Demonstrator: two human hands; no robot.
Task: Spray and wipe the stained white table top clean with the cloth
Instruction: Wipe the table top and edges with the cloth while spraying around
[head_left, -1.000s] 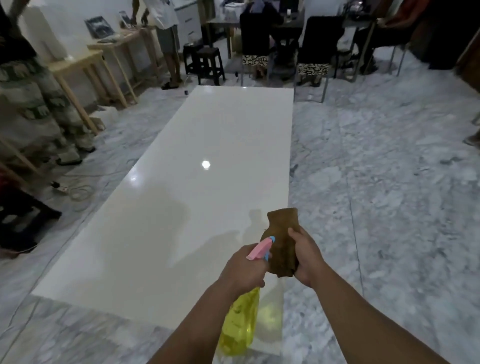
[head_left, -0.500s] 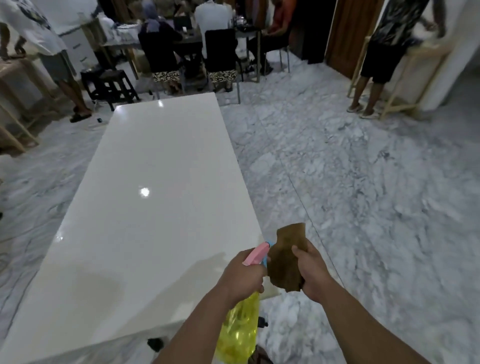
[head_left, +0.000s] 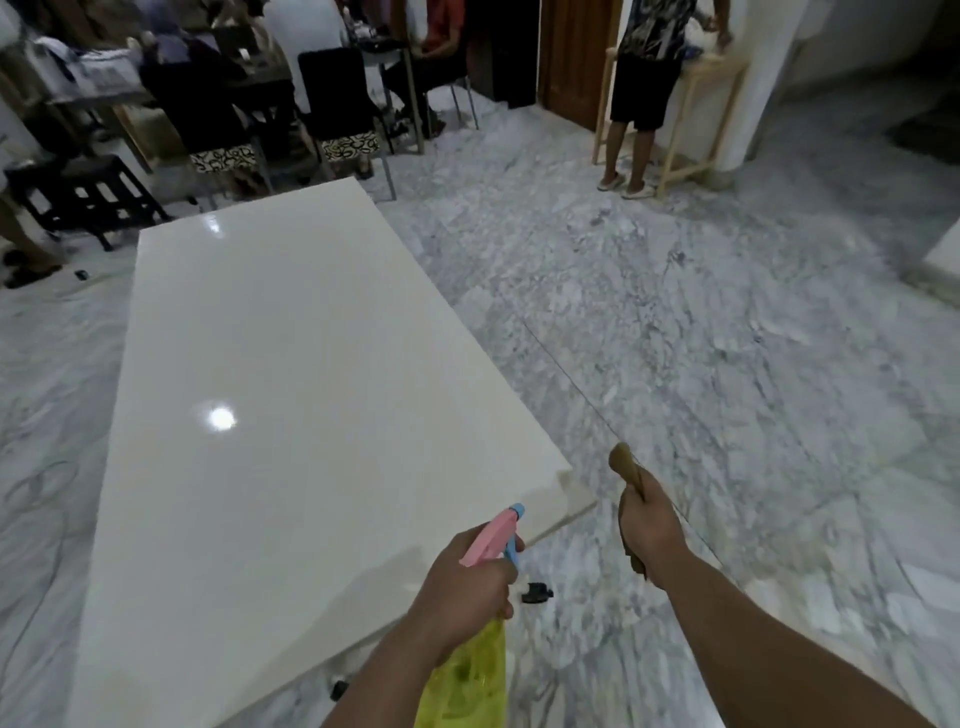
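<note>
Two bare hands hover by the white table's (head_left: 291, 364) near corner: the left hand (head_left: 462, 592) clenches a yellow spray bottle (head_left: 470, 680) (pink nozzle), the right hand's (head_left: 647, 525) grip bunches the brown cloth (head_left: 626, 465) over marble floor (head_left: 727, 338).

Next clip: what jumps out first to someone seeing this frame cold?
The big glossy white table top fills the left-centre, a ceiling light glinting off it. In the foreground the left hand grips a yellow spray bottle with a pink head at the table's near right corner, while the right hand clutches a brown cloth over the marble floor.
</note>
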